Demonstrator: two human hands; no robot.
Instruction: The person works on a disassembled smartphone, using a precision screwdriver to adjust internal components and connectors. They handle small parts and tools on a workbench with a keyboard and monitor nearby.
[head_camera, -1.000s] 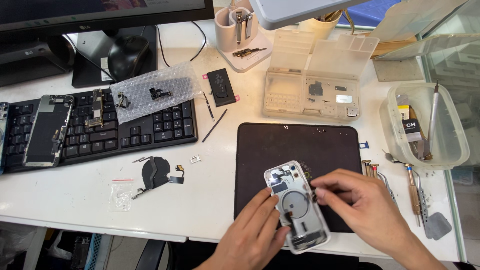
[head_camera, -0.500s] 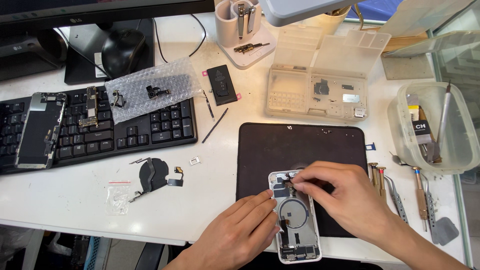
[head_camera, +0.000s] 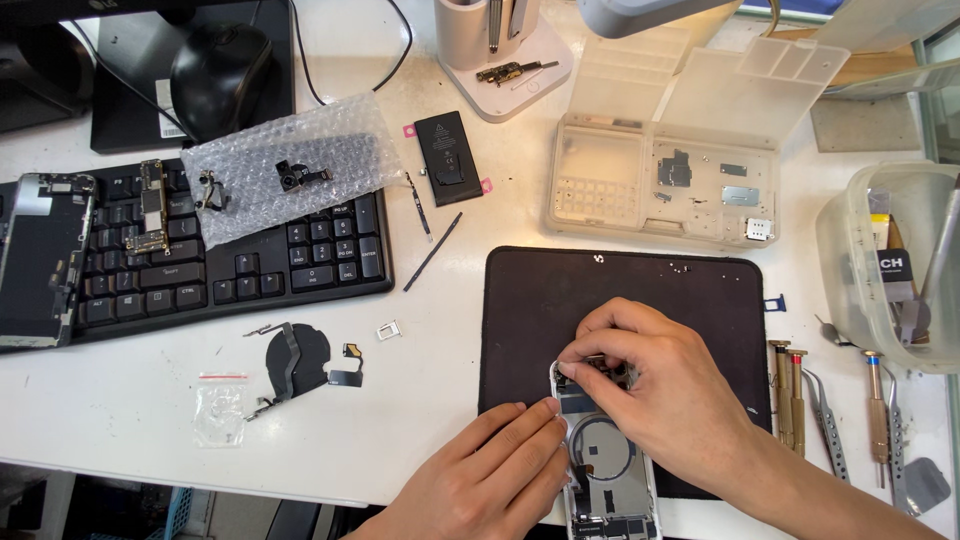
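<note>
An opened white phone housing (head_camera: 608, 470) with a round coil inside lies on the black work mat (head_camera: 640, 290) near the table's front edge. My left hand (head_camera: 490, 475) steadies the housing's left side with its fingertips. Over the housing's top end my right hand (head_camera: 650, 380) pinches a small dark part with its fingertips; what the part is stays hidden under the fingers.
A black keyboard (head_camera: 250, 265) carries a phone screen (head_camera: 40, 260), a circuit board (head_camera: 152, 208) and bubble wrap (head_camera: 285, 165) with small parts. A battery (head_camera: 447, 155), a round flex coil (head_camera: 300, 360), a clear parts box (head_camera: 665, 185), screwdrivers (head_camera: 790, 390) and a tool tub (head_camera: 890, 265) lie around.
The phone housing and both hands have shifted toward the table's front edge in view. My right hand has moved from the housing's right side to its top end.
</note>
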